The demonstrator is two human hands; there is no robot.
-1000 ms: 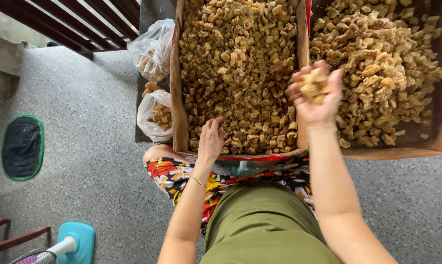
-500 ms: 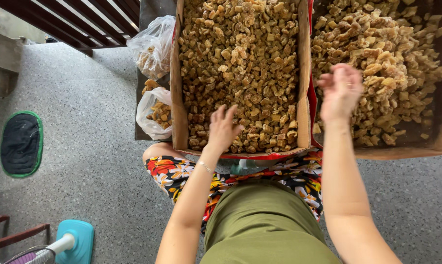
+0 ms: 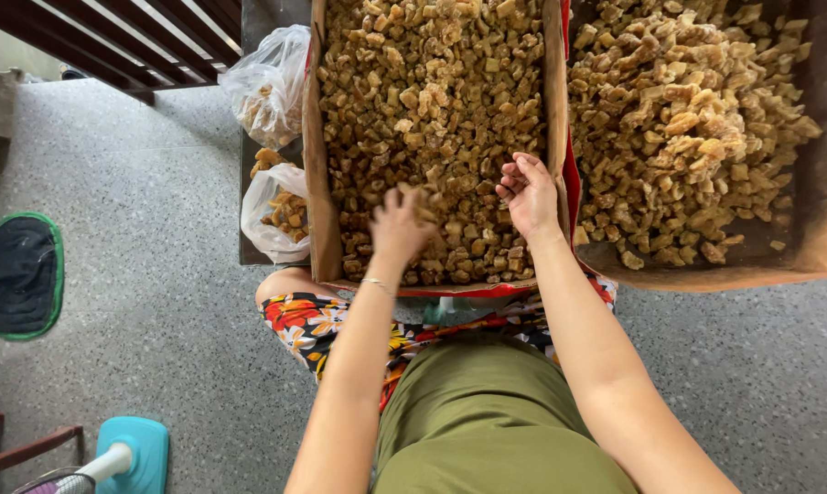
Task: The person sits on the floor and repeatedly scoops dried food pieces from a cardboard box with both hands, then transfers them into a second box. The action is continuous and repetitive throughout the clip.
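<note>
While both forearms reach forward over the lap, the left hand (image 3: 400,224) presses into the brown candied chunks (image 3: 432,110), fingers curled among the pieces, though I cannot tell whether it grips any. The right hand (image 3: 530,194) hovers just above them, fingers loosely apart, holding nothing. The chunks fill one cardboard box (image 3: 318,183); a second box (image 3: 816,238) beside it holds paler chunks. Two plastic bags (image 3: 265,209) of similar pieces sit left

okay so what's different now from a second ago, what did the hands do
The right hand let go of its handful of brown chunks over the right-hand box and swung left over the cardboard box, now empty. The left hand crept forward into the pieces. Boxes and plastic bags stayed put.
</note>
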